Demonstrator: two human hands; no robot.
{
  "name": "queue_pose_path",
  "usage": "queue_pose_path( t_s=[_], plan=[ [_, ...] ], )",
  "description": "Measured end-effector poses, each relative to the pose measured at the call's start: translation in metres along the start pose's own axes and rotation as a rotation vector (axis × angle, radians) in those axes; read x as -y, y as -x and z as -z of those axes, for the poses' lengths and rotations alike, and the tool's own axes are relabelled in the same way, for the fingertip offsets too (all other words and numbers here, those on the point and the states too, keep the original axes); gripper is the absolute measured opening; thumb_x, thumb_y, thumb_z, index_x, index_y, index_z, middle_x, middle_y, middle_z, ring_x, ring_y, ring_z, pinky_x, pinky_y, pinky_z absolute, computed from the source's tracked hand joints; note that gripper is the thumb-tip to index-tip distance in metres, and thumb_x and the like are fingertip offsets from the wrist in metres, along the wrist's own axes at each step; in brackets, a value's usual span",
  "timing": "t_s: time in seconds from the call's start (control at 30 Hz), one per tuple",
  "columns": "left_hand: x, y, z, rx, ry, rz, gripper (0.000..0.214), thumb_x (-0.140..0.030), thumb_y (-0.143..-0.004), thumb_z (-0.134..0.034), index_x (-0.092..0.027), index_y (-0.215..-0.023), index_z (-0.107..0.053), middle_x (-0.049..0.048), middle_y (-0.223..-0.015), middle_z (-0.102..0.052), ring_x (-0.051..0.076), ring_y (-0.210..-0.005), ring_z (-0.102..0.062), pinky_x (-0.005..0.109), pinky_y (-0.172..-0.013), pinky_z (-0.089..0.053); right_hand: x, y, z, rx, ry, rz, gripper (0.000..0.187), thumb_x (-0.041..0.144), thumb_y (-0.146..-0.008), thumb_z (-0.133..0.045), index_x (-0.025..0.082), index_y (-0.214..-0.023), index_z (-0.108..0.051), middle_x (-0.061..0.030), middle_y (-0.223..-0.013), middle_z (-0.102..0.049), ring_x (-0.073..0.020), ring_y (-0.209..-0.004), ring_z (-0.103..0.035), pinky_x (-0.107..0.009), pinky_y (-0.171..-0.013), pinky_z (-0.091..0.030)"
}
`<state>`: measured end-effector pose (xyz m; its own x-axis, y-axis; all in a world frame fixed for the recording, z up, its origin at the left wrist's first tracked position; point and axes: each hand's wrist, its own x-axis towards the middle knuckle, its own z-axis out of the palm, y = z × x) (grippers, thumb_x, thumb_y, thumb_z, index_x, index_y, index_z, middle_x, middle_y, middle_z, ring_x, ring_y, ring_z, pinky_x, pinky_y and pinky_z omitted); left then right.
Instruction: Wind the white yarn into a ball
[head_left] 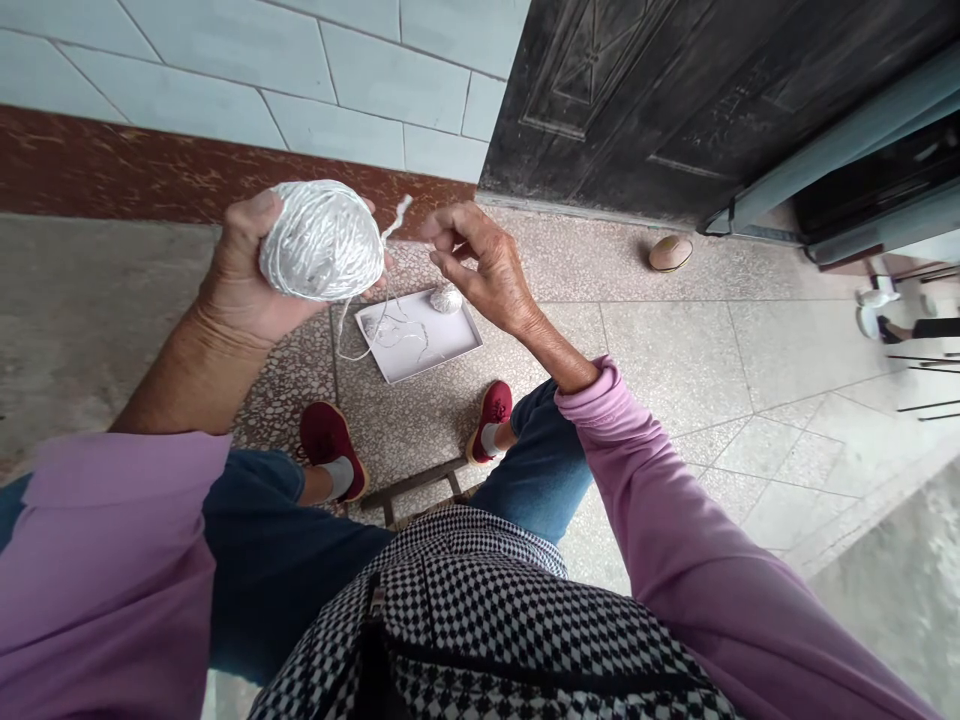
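My left hand (244, 275) is wrapped round a large ball of shiny white yarn (322, 240), held up in front of me at the left. A short twisted yarn end (397, 220) sticks out from the ball's right side. Just right of that end is my right hand (487, 265), its fingers bent and the thumb apart from the index finger; nothing shows between them. Thin white strands hang from under the ball towards a shallow white box lid (397, 365) on the floor. A smaller white yarn ball (447, 299) lies in the lid, along with loose strands.
Red shoes (328, 445) stand on the speckled floor (660, 345) on either side below the lid. Part of a low stool frame (420, 485) shows beneath me. Ahead are a tiled wall (375, 70) and a dark door (630, 110). A rounded tan object (670, 253) lies near the door. Another person's foot (892, 330) shows at far right.
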<state>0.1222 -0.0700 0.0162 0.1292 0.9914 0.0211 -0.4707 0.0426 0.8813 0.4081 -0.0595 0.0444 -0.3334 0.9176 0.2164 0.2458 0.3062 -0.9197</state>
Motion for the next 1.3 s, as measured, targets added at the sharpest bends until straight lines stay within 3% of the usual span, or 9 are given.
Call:
queue_pose_path(
  t_s=[0.1,0.27,0.47,0.67,0.83,0.93,1.07,1.2,1.3],
  plan=[
    [-0.005,0.0,-0.001,-0.003,-0.013,-0.015,0.082,-0.09,-0.085,-0.089,-0.019,-0.125,-0.097,0.0245,-0.135,-0.089,0.056,-0.127,-0.082,0.069,-0.094,-0.082,0.005,0.001,-0.001,-0.014,-0.153,-0.139,0.059,0.084,-0.103,-0.107,0.035,-0.119,-0.078,-0.0084,-0.12,-0.085,-0.0337,-0.112,-0.079,-0.043,-0.085,-0.074],
    [-0.006,0.005,-0.006,0.082,-0.069,-0.013,0.068,-0.081,-0.082,-0.094,-0.022,-0.115,-0.092,0.0237,-0.113,-0.089,0.063,-0.156,-0.076,0.08,-0.129,-0.074,0.009,-0.003,-0.006,0.013,-0.28,-0.356,0.079,0.102,-0.102,-0.103,0.032,-0.099,-0.067,-0.0043,-0.094,-0.076,-0.0237,-0.083,-0.073,-0.035,-0.067,-0.064],
    [0.011,0.008,0.007,0.21,-0.178,0.113,0.071,-0.079,-0.077,-0.098,-0.021,-0.117,-0.089,0.0226,-0.108,-0.089,0.058,-0.135,-0.087,0.072,-0.116,-0.08,0.014,-0.004,-0.012,0.109,-0.267,-0.407,0.08,0.096,-0.113,-0.102,0.032,-0.093,-0.058,0.0037,-0.075,-0.065,-0.0176,-0.073,-0.063,-0.031,-0.062,-0.055],
    [0.006,0.005,0.004,0.181,-0.123,0.087,0.068,-0.076,-0.078,-0.102,-0.02,-0.113,-0.085,0.0243,-0.109,-0.088,0.062,-0.145,-0.084,0.079,-0.128,-0.075,0.011,-0.007,-0.006,0.157,-0.331,-0.358,0.071,0.082,-0.088,-0.119,0.031,-0.1,-0.071,0.002,-0.085,-0.079,-0.018,-0.081,-0.074,-0.032,-0.068,-0.062],
    [-0.003,0.01,-0.014,0.017,-0.012,-0.029,0.059,-0.078,-0.084,-0.091,-0.023,-0.105,-0.088,0.0272,-0.121,-0.091,0.065,-0.163,-0.072,0.085,-0.134,-0.07,0.003,-0.005,-0.006,0.193,-0.273,-0.286,0.046,0.065,-0.095,-0.107,0.029,-0.106,-0.08,-0.0013,-0.096,-0.087,-0.019,-0.092,-0.082,-0.03,-0.074,-0.065],
    [-0.004,0.011,-0.015,0.022,-0.028,-0.002,0.059,-0.08,-0.084,-0.091,-0.024,-0.104,-0.09,0.0262,-0.12,-0.091,0.066,-0.161,-0.072,0.088,-0.133,-0.07,-0.001,-0.003,-0.011,0.173,-0.18,-0.262,0.035,0.056,-0.101,-0.102,0.03,-0.102,-0.078,-0.0029,-0.094,-0.084,-0.0239,-0.101,-0.086,-0.033,-0.081,-0.068],
    [-0.003,0.009,-0.007,0.067,-0.047,0.048,0.064,-0.082,-0.084,-0.092,-0.024,-0.112,-0.09,0.0251,-0.119,-0.09,0.066,-0.154,-0.076,0.092,-0.129,-0.07,-0.004,-0.003,-0.012,0.099,-0.116,-0.197,0.035,0.059,-0.102,-0.098,0.033,-0.1,-0.075,-0.0027,-0.092,-0.083,-0.0279,-0.11,-0.087,-0.037,-0.09,-0.07],
    [0.001,0.003,0.002,0.056,-0.053,0.044,0.069,-0.079,-0.084,-0.096,-0.024,-0.125,-0.091,0.0235,-0.126,-0.09,0.063,-0.151,-0.078,0.09,-0.128,-0.071,0.0,-0.001,-0.008,0.062,-0.097,-0.099,0.038,0.067,-0.093,-0.096,0.035,-0.094,-0.076,-0.0042,-0.1,-0.09,-0.0271,-0.123,-0.087,-0.035,-0.093,-0.069],
    [0.005,-0.001,0.007,0.017,-0.052,0.03,0.071,-0.085,-0.086,-0.093,-0.025,-0.124,-0.092,0.0235,-0.133,-0.089,0.061,-0.143,-0.08,0.088,-0.116,-0.076,0.008,0.002,-0.009,0.084,-0.134,-0.134,0.038,0.068,-0.087,-0.094,0.036,-0.095,-0.075,-0.0053,-0.107,-0.093,-0.0279,-0.119,-0.087,-0.037,-0.091,-0.07]
  ],
)
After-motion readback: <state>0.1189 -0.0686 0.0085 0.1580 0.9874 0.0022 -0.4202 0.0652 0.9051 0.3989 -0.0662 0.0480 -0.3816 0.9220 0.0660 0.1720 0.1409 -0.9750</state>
